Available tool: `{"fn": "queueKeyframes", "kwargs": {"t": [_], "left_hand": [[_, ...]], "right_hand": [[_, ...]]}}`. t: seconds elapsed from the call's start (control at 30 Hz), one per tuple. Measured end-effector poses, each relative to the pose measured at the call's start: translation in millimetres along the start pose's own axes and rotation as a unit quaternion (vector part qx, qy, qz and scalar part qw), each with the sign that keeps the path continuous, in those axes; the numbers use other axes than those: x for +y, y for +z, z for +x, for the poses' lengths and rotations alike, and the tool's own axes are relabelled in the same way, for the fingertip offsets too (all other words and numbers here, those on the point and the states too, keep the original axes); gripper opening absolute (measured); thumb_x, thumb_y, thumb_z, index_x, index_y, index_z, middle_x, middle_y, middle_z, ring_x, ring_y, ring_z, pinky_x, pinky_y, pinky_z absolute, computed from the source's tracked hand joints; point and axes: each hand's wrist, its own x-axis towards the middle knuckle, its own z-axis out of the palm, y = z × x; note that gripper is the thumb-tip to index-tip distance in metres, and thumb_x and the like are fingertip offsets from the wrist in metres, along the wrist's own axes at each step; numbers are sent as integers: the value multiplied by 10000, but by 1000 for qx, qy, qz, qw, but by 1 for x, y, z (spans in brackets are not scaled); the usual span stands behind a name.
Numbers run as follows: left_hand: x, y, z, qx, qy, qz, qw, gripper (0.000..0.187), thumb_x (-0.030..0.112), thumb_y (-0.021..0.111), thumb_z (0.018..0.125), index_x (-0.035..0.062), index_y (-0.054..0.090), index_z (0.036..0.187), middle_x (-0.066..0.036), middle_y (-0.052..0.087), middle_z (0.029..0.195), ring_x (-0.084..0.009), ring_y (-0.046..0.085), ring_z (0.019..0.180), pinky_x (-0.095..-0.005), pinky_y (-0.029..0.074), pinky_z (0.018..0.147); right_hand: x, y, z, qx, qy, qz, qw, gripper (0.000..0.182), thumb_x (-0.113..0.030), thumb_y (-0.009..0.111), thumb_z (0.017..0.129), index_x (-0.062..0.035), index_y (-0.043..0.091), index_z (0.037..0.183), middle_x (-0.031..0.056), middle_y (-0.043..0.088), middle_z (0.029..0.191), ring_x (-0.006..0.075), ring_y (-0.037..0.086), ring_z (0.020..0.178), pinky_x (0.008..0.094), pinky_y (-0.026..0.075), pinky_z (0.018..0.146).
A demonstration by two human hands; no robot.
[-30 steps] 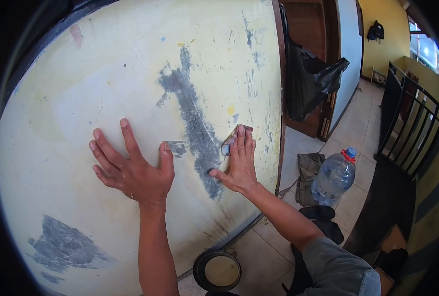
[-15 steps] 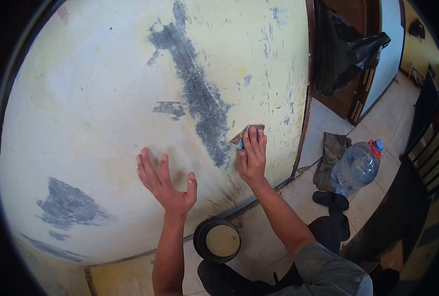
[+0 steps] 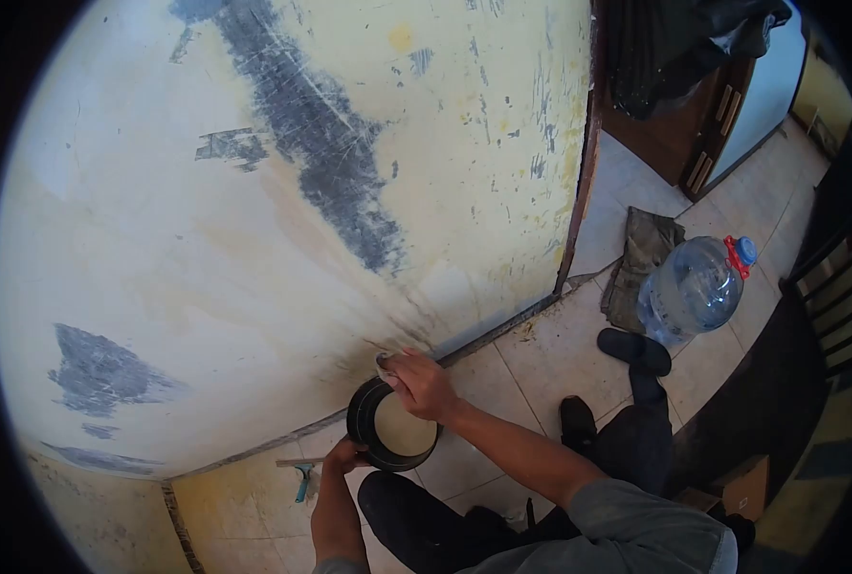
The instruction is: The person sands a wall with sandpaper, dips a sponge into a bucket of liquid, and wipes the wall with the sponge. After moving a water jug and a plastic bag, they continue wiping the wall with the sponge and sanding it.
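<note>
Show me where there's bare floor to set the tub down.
Free: the tiles between the wall's base and the sandal, right of the right hand, and the strip left of the scraper under the wall. Crowded: around the tub, held by the left hand, over the knees, and by the bottle and rag.

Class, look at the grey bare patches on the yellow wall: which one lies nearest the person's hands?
The long diagonal grey streak: its lower tip ends just above the right hand; the others sit farther left.
</note>
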Motion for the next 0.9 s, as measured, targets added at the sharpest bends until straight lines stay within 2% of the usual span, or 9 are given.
{"fn": "queueKeyframes", "kwargs": {"t": [0.07,0.13,0.23,0.27,0.33,0.47,0.57,0.77,0.9], "left_hand": [[-7,6,3,-16,-26,4,1000,552,-32,546,848,37,476,1391,-177,618,1265,-397,670,1022,-558,566,854],[-17,8,6,-32,-11,-17,999,566,-32,550,841,26,468,1398,-181,612,1282,-392,662,1051,-537,580,842],[-21,19,-5,-47,17,-33,998,604,-54,569,799,4,470,1392,-190,612,1285,-396,663,1051,-499,608,785],[-20,28,-10,-20,21,-28,999,603,-62,567,800,0,465,1391,-200,610,1272,-410,655,1058,-532,593,817],[-16,30,-8,-25,13,-42,999,592,-75,562,800,-23,458,1380,-207,609,1261,-429,650,1066,-564,590,832],[1,39,8,-47,26,-13,998,578,-80,555,800,-34,458,1368,-211,613,1261,-415,674,1023,-551,601,813],[17,71,14,-63,22,0,998,578,-81,550,802,-33,455,1371,-213,620,1247,-407,677,1018,-542,605,805],[55,160,35,-121,42,59,990,585,-51,573,797,-11,462,1370,-187,644,1195,-369,696,946,-511,616,769],[83,243,40,-163,65,109,979,581,-40,578,802,8,463,1369,-200,645,1176,-350,701,939,-483,624,745]], "right_hand": [[2,9,-19,-56,36,36,997,238,-159,564,959,-33,661,1136,123,701,1042,355,646,1003,511,405,1049],[21,22,-37,-253,153,18,955,233,-201,608,936,-46,678,1096,102,688,908,358,644,927,522,447,970],[47,24,-64,-339,169,-166,910,242,-265,591,948,-67,713,1017,150,685,1034,403,603,1051,535,499,883],[56,22,-71,-335,169,-162,913,242,-265,591,948,-67,713,1017,150,685,1034,403,603,1051,535,499,883],[73,16,-84,-79,120,-255,956,238,-262,592,941,-78,725,1011,166,662,1124,434,564,1129,538,509,873],[98,14,-85,-47,196,-243,949,248,-267,593,936,-64,723,994,189,636,1142,423,603,1083,534,517,875],[105,5,-93,-161,315,-120,928,249,-264,596,932,-53,723,968,192,634,1060,408,651,990,518,533,859],[103,-58,-99,-117,413,-286,857,273,-274,593,934,-33,719,968,189,628,1037,404,674,883,510,543,820],[113,-126,-120,-42,442,-329,833,252,-252,634,908,-21,725,953,185,595,1123,388,637,1007,507,525,850]]}}
